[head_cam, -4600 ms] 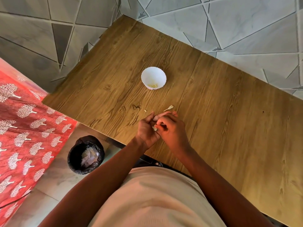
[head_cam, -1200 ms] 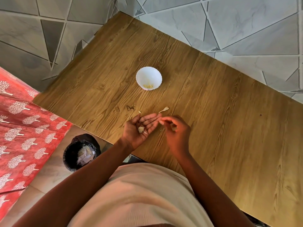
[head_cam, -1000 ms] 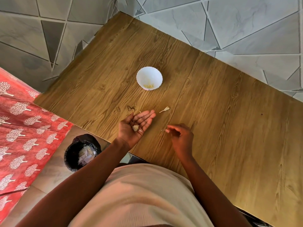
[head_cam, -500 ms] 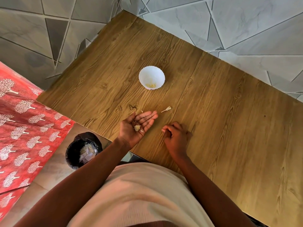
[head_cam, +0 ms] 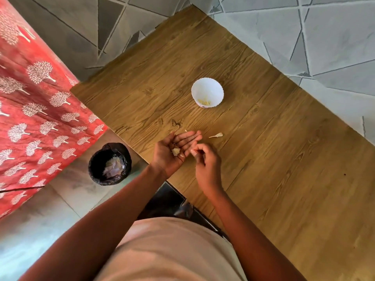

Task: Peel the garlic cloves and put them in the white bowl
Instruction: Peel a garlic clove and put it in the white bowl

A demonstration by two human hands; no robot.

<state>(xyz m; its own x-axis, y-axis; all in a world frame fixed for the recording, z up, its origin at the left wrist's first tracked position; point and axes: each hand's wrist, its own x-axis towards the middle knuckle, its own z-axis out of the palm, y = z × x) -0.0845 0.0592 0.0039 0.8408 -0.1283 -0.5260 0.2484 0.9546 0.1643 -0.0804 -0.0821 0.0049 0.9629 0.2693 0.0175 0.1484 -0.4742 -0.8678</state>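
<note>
The white bowl (head_cam: 215, 89) stands on the wooden table (head_cam: 284, 159) with pale peeled garlic pieces (head_cam: 204, 102) in its bottom. My left hand (head_cam: 172, 153) lies palm up near the table's front edge, fingers straight, with a small clump of garlic skin (head_cam: 176, 151) on the palm. My right hand (head_cam: 206, 161) is beside it, fingers curled, thumb and forefinger pinching what looks like a small pale scrap at the edge of the left palm. A dry garlic stem piece (head_cam: 216, 135) lies on the table just beyond the hands.
A black-lined waste bin (head_cam: 109, 164) with pale scraps in it stands on the floor left of the table. A red cloth with white tree print (head_cam: 40, 118) covers something at the far left. A tiny scrap (head_cam: 185, 130) lies by my left fingertips.
My right hand has lifted off the table and come to the edge of my left palm. The left hand stays palm up with the skin on it. The camera has shifted.
</note>
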